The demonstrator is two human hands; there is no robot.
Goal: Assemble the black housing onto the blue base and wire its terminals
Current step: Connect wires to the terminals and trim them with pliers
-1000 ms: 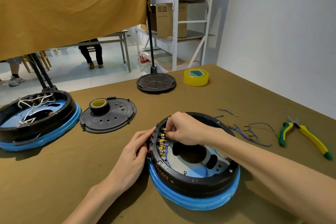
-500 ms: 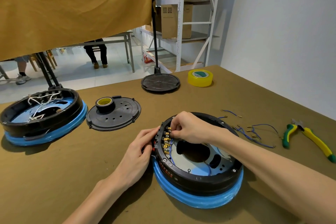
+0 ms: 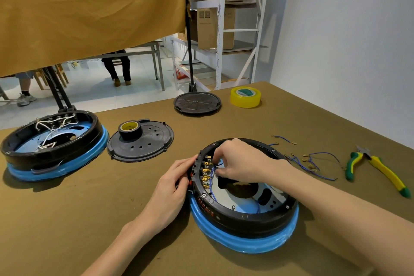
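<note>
1. Black, smooth plastic forms the round housing (image 3: 246,219), a ring-shaped shell seated on the glossy blue base (image 3: 235,238), near the front of the table (image 3: 67,219), which is covered in matte olive-brown cloth.
2. Small brass-coloured terminals (image 3: 206,171) stand in a column along the housing's inner left wall, with thin blue wires (image 3: 212,192) running from them across the pale floor inside.
3. The left hand (image 3: 172,188) has its fingers curled against the outside of the housing's left wall, gripping it beside the terminals.
4. The right hand (image 3: 239,161) reaches over the rim, fingertips curled and pinching at a blue wire by the terminals.
5. Loose blue wires with metal ends (image 3: 309,161) lie just right of the housing; beyond them are pliers (image 3: 376,168) with yellow-and-green handles.
6. A second black-and-blue unit (image 3: 53,148) with white wiring sits at far left, next to a flat perforated black lid (image 3: 145,143) carrying a black tape roll (image 3: 130,129).
7. At the table's far edge are a black disc (image 3: 197,103) and a translucent yellow tape roll (image 3: 245,97); its green core label is unreadable.
</note>
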